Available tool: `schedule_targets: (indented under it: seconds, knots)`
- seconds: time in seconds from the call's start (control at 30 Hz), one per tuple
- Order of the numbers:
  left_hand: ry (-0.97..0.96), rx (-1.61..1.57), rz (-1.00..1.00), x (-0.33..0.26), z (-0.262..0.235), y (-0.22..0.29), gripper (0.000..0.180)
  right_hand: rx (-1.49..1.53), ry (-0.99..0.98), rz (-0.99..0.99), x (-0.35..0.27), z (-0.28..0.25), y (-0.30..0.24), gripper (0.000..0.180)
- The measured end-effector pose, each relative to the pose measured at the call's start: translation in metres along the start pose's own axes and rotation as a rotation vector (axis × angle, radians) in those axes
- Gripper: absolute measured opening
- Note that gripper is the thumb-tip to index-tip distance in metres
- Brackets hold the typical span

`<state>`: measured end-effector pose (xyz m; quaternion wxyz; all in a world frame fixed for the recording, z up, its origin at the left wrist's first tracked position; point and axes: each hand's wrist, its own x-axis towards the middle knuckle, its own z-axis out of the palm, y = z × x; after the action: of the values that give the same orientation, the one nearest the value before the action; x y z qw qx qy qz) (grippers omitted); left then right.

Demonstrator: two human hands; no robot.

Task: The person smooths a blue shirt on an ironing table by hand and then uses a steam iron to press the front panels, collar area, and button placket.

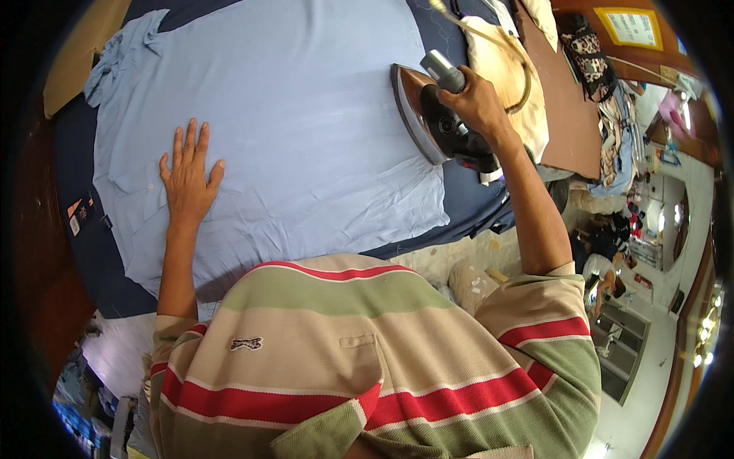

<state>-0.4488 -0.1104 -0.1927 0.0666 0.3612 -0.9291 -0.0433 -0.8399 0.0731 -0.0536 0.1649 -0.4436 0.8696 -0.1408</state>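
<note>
A light blue garment (306, 99) lies spread over a dark navy cloth (478, 200), smooth in its upper middle and creased along the near edge. My left hand (187, 172) rests flat on the garment's left part, fingers spread. With my right hand (475, 103) I grip the handle of a clothes iron (428, 115), black and coppery with a grey knob at the front. The iron is tilted on its side at the garment's right edge, its soleplate turned toward the left. Whether it touches the cloth is hard to tell.
Right of the iron lies a cream cloth pad (493, 57), with a hose (526, 80) curving over it. Beyond is a brown board (569, 115) and a patterned bag (589, 57). A cardboard piece (88, 50) stands at the far left. Another person (604, 277) is at far right.
</note>
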Motion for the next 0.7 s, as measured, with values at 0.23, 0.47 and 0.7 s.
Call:
schedule_targets:
  seconds: [0.23,0.47,0.7]
  knots:
    - [0.069,0.021,-0.051,-0.008,-0.012,-0.008,0.061,-0.331,-0.362,-0.441,0.016,0.006,-0.074,0.037]
    - [0.015,0.187,-0.203,-0.042,0.000,-0.090,0.055,-0.224,-0.298,-0.575,0.062,0.015,-0.059,0.035]
    - [0.024,0.160,-0.180,-0.042,-0.001,-0.092,0.055,-0.254,-0.493,-0.652,0.044,0.007,-0.047,0.034]
